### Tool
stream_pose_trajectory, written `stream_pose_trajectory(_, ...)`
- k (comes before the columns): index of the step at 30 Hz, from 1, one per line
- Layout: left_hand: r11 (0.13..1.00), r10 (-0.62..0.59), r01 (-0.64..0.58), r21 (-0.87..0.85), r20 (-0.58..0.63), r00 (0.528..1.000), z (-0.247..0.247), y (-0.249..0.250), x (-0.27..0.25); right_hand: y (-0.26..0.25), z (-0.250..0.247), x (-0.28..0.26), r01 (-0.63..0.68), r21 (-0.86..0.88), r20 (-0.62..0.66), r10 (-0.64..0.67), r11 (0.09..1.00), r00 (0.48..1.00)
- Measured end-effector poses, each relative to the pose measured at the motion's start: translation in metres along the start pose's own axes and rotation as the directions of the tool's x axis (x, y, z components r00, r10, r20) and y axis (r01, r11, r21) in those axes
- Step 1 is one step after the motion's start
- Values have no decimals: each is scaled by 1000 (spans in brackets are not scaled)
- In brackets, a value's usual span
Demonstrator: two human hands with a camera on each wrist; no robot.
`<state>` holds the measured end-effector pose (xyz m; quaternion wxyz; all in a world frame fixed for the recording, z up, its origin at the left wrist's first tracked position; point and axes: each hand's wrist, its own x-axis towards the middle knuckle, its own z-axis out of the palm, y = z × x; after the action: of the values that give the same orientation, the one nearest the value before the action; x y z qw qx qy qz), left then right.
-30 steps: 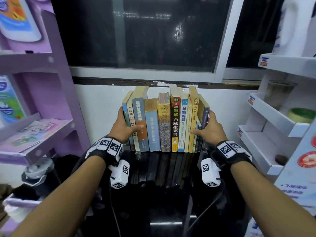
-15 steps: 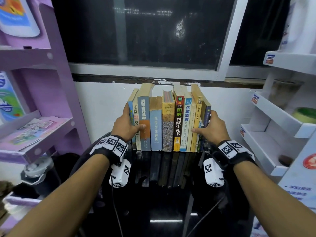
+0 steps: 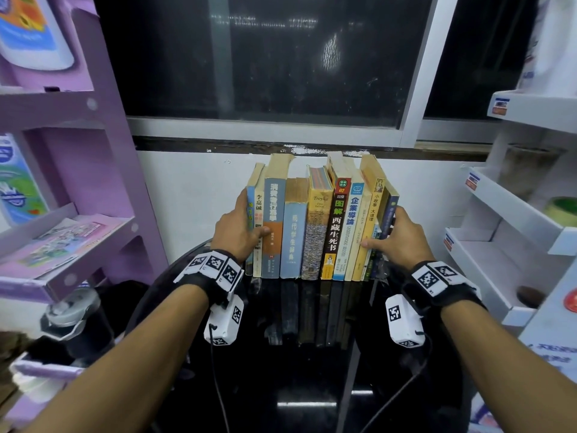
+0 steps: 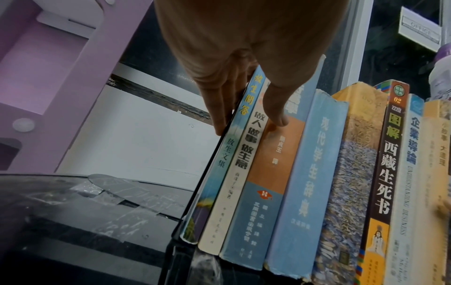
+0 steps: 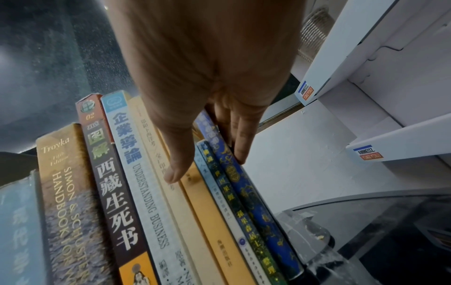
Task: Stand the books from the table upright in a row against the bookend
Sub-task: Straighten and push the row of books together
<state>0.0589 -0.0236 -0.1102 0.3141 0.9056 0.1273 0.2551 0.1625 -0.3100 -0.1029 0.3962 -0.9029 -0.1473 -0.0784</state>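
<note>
A row of several books [image 3: 318, 226] stands upright, spines toward me, at the back of a glossy black table [image 3: 312, 370]. My left hand [image 3: 243, 226] is at the row's left end. Its straight fingers [image 4: 219, 108] lie against a thin black bookend plate [image 4: 207, 179] beside the light blue end book, and the thumb rests on a blue-and-orange spine [image 4: 275, 154]. My right hand [image 3: 393, 235] is at the right end. Its straight fingers [image 5: 241, 138] press the outer cover of the dark blue end book [image 5: 246, 192], with the thumb on a yellow spine [image 5: 209, 212].
A white wall [image 3: 193, 189] and a dark window [image 3: 265, 57] stand close behind the books. A purple shelf unit [image 3: 62, 245] flanks the table on the left, a white shelf unit [image 3: 499, 245] on the right. A lidded bottle [image 3: 71, 310] sits low at the left.
Both hands stay at the two ends of the row, and the books stand as before. Only my view has shifted slightly.
</note>
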Motion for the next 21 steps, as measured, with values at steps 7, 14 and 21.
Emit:
stream_pose_trajectory(7,1000,-2,2,-11,-17,1000,0,-1,-6,-3,6,-2,0,-34,-22,-1,999,1000)
stream_pose_trajectory(14,999,-15,14,-31,-22,1000,2,-3,-6,-8,6,-4,9,-76,-34,-12,997,999)
stream_pose_trajectory(21,1000,-12,11,-18,-14,1000,3,-3,-6,-8,7,-4,12,-79,-50,-16,997,999)
